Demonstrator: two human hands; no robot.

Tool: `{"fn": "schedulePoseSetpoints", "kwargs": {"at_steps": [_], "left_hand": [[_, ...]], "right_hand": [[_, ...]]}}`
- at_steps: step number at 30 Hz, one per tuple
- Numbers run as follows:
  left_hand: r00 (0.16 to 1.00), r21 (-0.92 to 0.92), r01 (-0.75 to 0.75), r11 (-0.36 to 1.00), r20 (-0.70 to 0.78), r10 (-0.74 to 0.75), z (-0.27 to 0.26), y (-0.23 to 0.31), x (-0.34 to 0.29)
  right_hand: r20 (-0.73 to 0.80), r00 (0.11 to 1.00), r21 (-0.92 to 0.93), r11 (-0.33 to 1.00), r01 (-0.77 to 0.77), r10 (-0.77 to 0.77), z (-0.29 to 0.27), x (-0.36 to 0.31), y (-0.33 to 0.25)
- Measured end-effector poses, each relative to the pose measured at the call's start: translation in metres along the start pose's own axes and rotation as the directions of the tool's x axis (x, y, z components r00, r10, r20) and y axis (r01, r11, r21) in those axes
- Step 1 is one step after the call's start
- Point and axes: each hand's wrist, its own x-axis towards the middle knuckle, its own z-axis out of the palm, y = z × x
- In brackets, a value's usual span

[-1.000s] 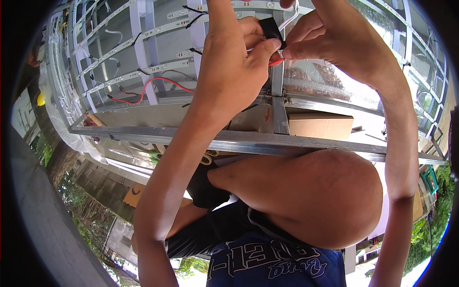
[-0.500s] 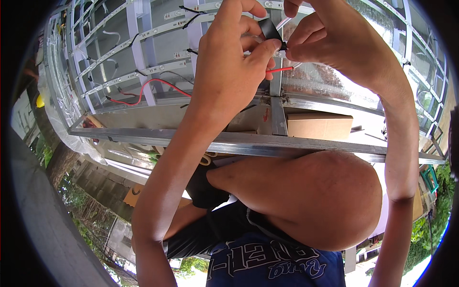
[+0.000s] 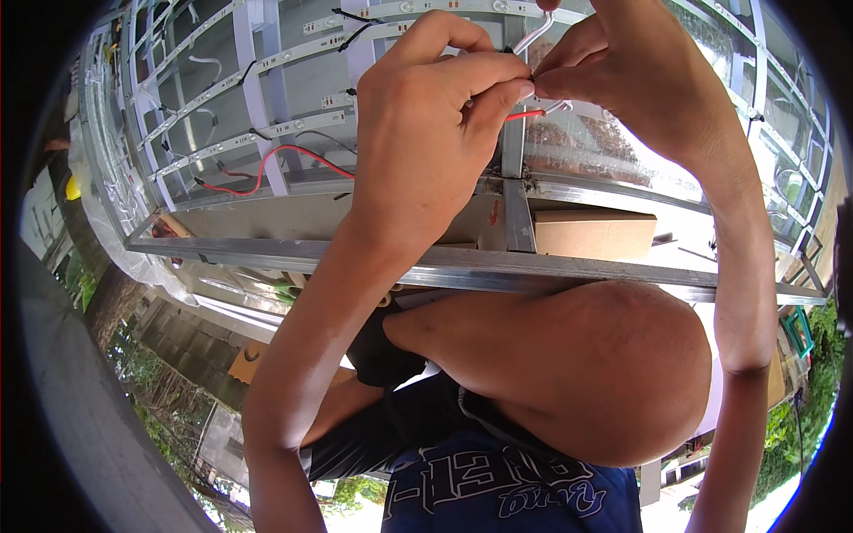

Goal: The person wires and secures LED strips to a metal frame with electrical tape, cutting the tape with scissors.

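Overhead, a big metal frame of pale bars fills most of what I see, with light strips fixed along its cross bars and a clear sheet behind them. A brown cardboard box sits on the frame's lower rail, just right of the upright bar. A bare knee rises below the rail, between my forearms. My left hand is raised in front of the frame, fingers curled and pressed together, thumb and forefinger pinching a short red wire at its end. My right hand meets it from the right, fingertips closed on the same spot, touching my left thumb. A white wire loops up from that pinch. Farther left, a longer red and black cable hangs slack across the bars, well apart from both hands.
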Motion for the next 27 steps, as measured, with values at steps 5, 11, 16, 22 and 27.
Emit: {"fn": "schedulePoseSetpoints", "kwargs": {"at_steps": [5, 11, 16, 22, 27], "left_hand": [[0.999, 0.120, -0.034, 0.992, -0.007, 0.035, -0.001, 0.011, -0.001], [0.993, 0.282, -0.063, 0.957, 0.113, 0.032, -0.004, 0.009, 0.000], [0.991, 0.357, -0.135, 0.924, 0.051, 0.125, 0.001, 0.006, 0.001], [0.996, 0.197, -0.062, 0.978, 0.076, 0.048, 0.006, -0.001, 0.006], [0.991, 0.215, -0.001, 0.977, 0.128, -0.027, 0.002, 0.001, 0.006]], "right_hand": [[-0.147, 0.985, -0.204, 0.977, 0.063, -0.094, 0.010, -0.010, -0.014], [-0.011, 0.995, -0.080, 0.992, -0.102, 0.102, 0.008, -0.004, -0.015], [-0.034, 0.986, -0.049, 0.985, 0.164, -0.166, 0.003, -0.005, -0.002], [0.039, 0.999, -0.156, 0.988, -0.019, 0.026, -0.004, -0.002, -0.017], [0.127, 0.990, -0.226, 0.970, 0.092, -0.064, -0.003, 0.003, -0.009]]}}
